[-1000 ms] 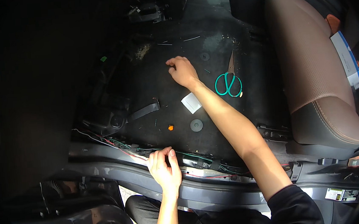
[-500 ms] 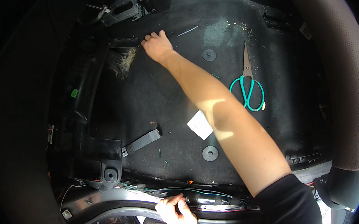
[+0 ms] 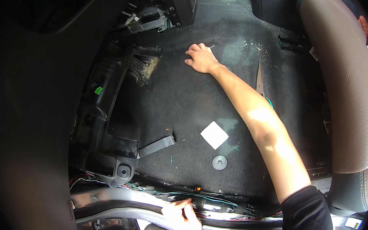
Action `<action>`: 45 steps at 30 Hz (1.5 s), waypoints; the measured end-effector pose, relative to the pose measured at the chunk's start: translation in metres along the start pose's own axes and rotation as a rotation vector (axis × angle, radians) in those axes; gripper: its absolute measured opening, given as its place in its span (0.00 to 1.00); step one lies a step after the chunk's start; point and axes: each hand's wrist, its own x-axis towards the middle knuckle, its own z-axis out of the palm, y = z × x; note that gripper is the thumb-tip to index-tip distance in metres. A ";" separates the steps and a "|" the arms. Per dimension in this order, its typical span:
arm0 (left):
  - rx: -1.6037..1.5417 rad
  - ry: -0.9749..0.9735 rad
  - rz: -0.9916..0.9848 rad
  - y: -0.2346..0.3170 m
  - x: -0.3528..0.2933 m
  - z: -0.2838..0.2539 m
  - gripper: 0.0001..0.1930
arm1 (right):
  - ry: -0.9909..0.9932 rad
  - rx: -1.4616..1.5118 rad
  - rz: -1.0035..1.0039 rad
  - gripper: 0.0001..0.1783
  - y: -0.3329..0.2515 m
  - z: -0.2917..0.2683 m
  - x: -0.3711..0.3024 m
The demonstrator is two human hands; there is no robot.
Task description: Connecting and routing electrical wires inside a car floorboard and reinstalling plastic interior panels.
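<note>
- Far left: dark panel [image 3: 23, 129], much of it lost in shadow.
- Next, black plastic trim [image 3: 86, 119], long, running along the carpet's left edge; small green sticker [image 3: 98, 91] on it. Its near end carries a round fitting [image 3: 124, 171].
- Beyond the trim's upper part, grey bracket [image 3: 147, 21]; just right of the trim, a pale crumbly patch [image 3: 147, 70].
- Grey strap [image 3: 157, 146], lying slantwise on the dark carpet [image 3: 178, 98], left end close to the trim.
- Left hand [image 3: 182, 216] at the door sill [image 3: 112, 200], beside the wiring. Fingers curled, thumb near the forefinger; cannot tell whether anything is pinched between them. The two hands are well apart.
- Small orange piece [image 3: 198, 188] at the carpet's near edge, just beyond the left hand.
- Green wire [image 3: 208, 197] running along the sill, passing close to the left hand's fingertips.
- Right hand [image 3: 202, 58], palm down, low over the far carpet, fingers bent and slightly spread; what lies under them is hidden, so cannot tell if they grip.
- White square [image 3: 214, 135], flat on the carpet, left of the right forearm; grey disc [image 3: 219, 162] nearer the sill.
- Thin white strip [image 3: 211, 47], a short length showing just beside the right hand's fingers.
- Scissors [image 3: 259, 82], blades pointing away, handles mostly behind the forearm.
- Far right: brown seat [image 3: 352, 87].
</note>
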 end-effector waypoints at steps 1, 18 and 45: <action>-0.007 0.004 -0.012 0.000 -0.001 -0.001 0.06 | -0.110 0.092 -0.018 0.23 0.000 -0.006 0.001; -0.073 0.057 -0.068 -0.002 -0.003 0.008 0.06 | 0.244 0.323 0.050 0.24 0.050 -0.029 -0.016; -0.068 0.149 0.098 -0.001 0.002 -0.004 0.14 | -0.050 -0.288 0.056 0.12 -0.067 -0.041 -0.125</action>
